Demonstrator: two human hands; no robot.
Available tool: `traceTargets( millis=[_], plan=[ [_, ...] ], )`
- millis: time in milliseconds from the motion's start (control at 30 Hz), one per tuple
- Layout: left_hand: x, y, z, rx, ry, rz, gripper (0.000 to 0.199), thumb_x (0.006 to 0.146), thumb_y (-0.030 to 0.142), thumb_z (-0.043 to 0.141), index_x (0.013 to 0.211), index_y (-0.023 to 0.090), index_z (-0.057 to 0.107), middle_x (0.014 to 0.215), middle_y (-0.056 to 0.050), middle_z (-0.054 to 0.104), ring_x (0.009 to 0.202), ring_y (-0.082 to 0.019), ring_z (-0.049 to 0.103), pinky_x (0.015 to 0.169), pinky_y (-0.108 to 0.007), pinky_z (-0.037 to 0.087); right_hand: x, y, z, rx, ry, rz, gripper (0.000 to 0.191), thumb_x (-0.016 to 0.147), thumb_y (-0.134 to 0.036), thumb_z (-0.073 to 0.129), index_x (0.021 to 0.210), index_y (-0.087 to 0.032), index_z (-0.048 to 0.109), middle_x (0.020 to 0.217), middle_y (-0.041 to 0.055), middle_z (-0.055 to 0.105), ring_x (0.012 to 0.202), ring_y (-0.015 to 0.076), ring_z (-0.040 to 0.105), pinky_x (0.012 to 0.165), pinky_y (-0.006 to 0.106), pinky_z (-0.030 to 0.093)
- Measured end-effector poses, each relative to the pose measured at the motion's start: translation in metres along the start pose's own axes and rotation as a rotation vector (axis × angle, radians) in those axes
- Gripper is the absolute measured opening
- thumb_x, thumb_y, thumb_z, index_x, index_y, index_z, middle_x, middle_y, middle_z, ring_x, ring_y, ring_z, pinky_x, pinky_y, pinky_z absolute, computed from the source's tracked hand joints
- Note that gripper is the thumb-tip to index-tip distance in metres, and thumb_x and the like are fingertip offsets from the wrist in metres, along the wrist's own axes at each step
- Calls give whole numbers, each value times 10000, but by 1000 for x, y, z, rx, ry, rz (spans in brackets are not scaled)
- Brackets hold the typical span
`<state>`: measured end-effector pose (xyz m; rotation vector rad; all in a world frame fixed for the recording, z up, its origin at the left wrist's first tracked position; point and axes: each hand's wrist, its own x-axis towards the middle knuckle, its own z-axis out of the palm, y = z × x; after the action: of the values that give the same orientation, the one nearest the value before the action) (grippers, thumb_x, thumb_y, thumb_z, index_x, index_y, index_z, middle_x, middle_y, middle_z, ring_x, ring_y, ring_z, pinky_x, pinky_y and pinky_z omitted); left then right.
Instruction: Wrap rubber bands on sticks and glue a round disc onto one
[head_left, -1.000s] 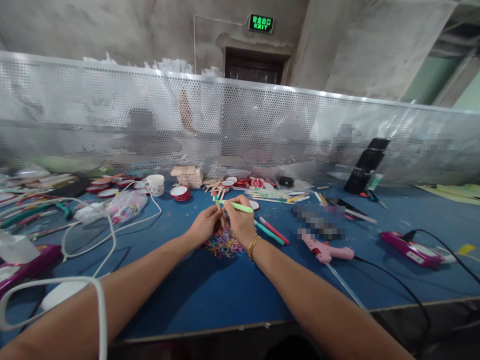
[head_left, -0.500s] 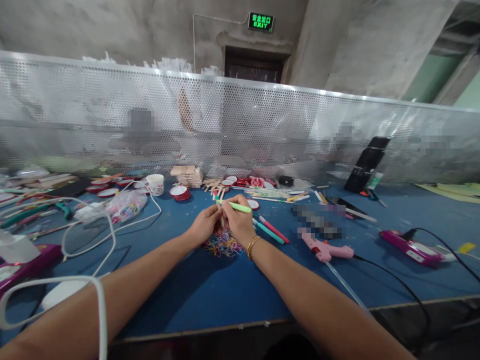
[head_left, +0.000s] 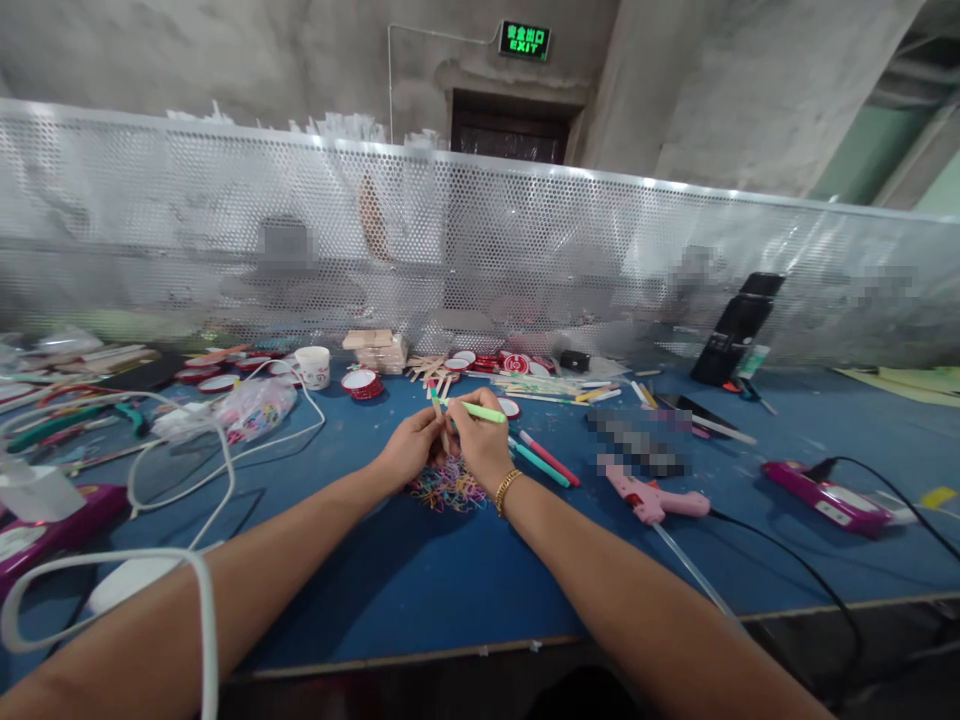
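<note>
My left hand (head_left: 409,448) is closed on a flat wooden craft stick (head_left: 436,402), which stands up at a tilt and has red and teal colour at its top. In my right hand (head_left: 481,448) lies a light green marker (head_left: 486,412), pointing left at the stick. Whether its tip touches the wood is too small to tell. Beneath both hands is a tangled heap of colourful thin rubber bands (head_left: 448,490). A teal marker (head_left: 541,464) and a red marker (head_left: 551,460) rest just right of my right hand.
A pink glue gun (head_left: 651,498) with its cable lies to the right, near a purple power strip (head_left: 823,498). White cables (head_left: 206,590) loop at left. A paper cup (head_left: 312,368), red bottle caps (head_left: 361,384) and stacked wooden sticks (head_left: 375,350) line the back, before a perforated metal screen (head_left: 525,250).
More of the craft stick's top now shows above my fingers, with its red end visible. My hands and the green marker stay almost in place; the whole view shifts slightly.
</note>
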<state>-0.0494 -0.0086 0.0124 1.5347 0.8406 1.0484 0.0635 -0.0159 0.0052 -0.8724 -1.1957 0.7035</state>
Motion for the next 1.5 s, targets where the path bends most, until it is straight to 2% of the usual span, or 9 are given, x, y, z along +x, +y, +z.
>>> traceTargets(
  millis=[200,367,567,733,933,1067,1133,1333,1500],
  plan=[
    [-1,2,-2,12,9,-7,278,821,444,541,741,183,487,510,35,567,366,-84,468,381,-199,319,0,-1,-1,14,-36,3,209,790,-402,570,760,-231,455,514,-69,498,411,99,442,412,229,370],
    [-1,-1,-4,13,-8,14,271,830,441,513,754,182,486,526,18,587,373,-90,458,387,-206,325,-2,-7,-1,16,23,-27,188,794,-355,575,737,-221,456,537,-68,517,431,92,458,445,224,384],
    [-2,-2,-5,20,0,5,284,820,455,528,753,183,483,526,17,585,364,-91,462,376,-202,304,-2,-4,-2,-6,-50,-36,179,793,-354,580,748,-215,476,546,-56,531,440,100,453,458,234,378],
    [-1,-3,-7,-9,-5,-12,261,816,442,523,766,190,479,540,6,609,357,-95,460,375,-204,287,0,-5,-4,-48,63,-112,190,774,-330,604,707,-200,484,630,-35,571,561,105,521,555,232,434],
    [0,-6,-8,-9,-31,23,278,823,453,528,759,187,473,550,10,606,367,-92,461,384,-210,292,-2,-3,0,65,-110,-1,188,803,-374,561,773,-221,457,524,-72,522,370,92,422,406,237,360],
    [1,-6,-9,-6,-17,14,277,823,456,526,770,189,470,533,17,602,366,-92,459,380,-204,295,-1,-5,0,4,22,-57,193,767,-346,595,730,-209,465,578,-54,556,468,93,489,484,228,412],
    [0,-5,-9,-8,-14,11,296,816,475,532,764,190,469,526,16,600,357,-89,450,374,-203,285,-1,-8,-1,-6,44,-73,192,758,-336,603,719,-204,471,594,-49,564,496,92,502,503,223,423],
    [-1,-2,-8,7,-13,5,345,801,509,559,734,181,472,513,16,589,353,-79,435,379,-204,283,-4,-7,-1,55,-76,-24,207,778,-363,593,748,-215,452,549,-63,539,413,96,477,422,225,398],
    [1,-4,-9,20,-19,21,361,793,536,549,758,181,490,524,12,589,349,-87,439,362,-210,272,-3,0,-1,45,-109,-45,212,802,-386,581,761,-216,461,548,-64,540,383,94,463,398,228,388]
  ],
)
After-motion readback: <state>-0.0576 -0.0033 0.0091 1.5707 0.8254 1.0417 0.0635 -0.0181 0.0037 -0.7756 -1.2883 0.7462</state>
